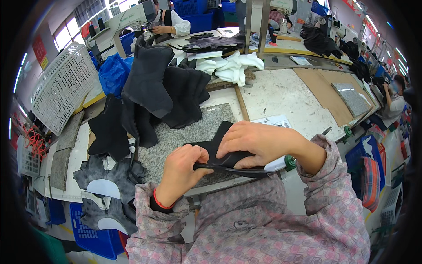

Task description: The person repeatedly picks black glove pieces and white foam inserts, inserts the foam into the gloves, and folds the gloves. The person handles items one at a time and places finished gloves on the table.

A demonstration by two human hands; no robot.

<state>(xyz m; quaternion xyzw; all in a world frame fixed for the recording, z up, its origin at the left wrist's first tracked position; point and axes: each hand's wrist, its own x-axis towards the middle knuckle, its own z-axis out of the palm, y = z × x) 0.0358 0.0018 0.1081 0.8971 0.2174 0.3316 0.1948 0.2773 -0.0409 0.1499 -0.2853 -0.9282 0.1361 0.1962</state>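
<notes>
A black, boot-shaped fabric piece (223, 132) is held just above the front edge of a speckled stone slab (176, 145). My left hand (182, 169) pinches its near left edge between thumb and fingers. Bent over its right part, my right hand (259, 145) grips it, with the thumb by the near edge and fingertips pressing the upper face. The near edge looks layered or folded. Beyond my left hand, similar black pieces (147, 79) are heaped over the back of the slab.
Grey pieces with white patches (103, 176) overhang the table's left edge. White pieces (233, 66) and a blue bag (113, 75) lie farther back. A white basket (66, 88) leans at left. Scissors-like metal tips (326, 130) are beside my right wrist. A person sits at a sewing machine (132, 20).
</notes>
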